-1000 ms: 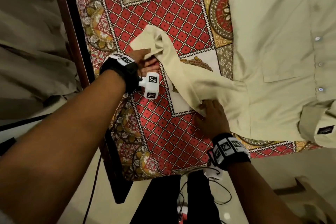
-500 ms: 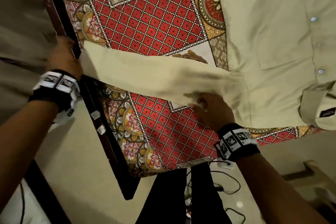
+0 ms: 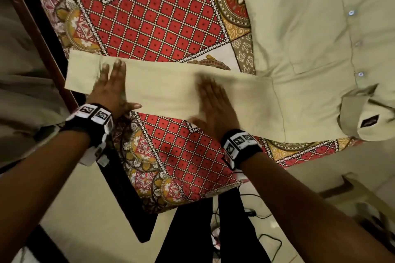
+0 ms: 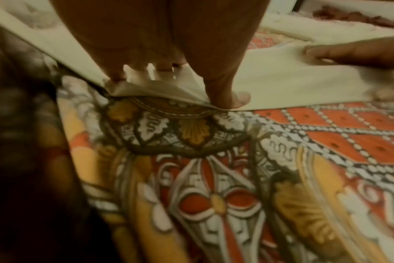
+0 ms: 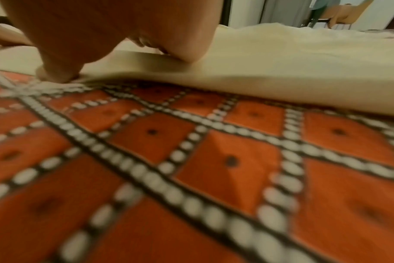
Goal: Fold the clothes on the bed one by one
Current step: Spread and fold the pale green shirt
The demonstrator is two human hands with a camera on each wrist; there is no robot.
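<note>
**Both hands lie flat on the stretched sleeve of the shirt**

In the head view a pale green button shirt lies spread on the bed, over a red patterned bedsheet. Its one sleeve is stretched out straight to the left, and the cuff reaches over the dark wooden bed frame. The left hand lies with straight fingers on the sleeve near the cuff. The right hand lies flat on the middle of the sleeve, also with straight fingers; it is blurred. Neither hand grips the cloth. The other cuff, with a small black label, lies folded onto the shirt body at the right.

The left wrist view shows what the head view does not: under the left hand the near edge of the sleeve is a little lifted and wrinkled, and the thumb presses on this edge. The right hand's fingers enter at the right.

The right wrist view is very blurred; only the palm on the cloth and the red squares of the sheet are clear. In its far corner another person's hand is visible, cut off by the edge.
</note>
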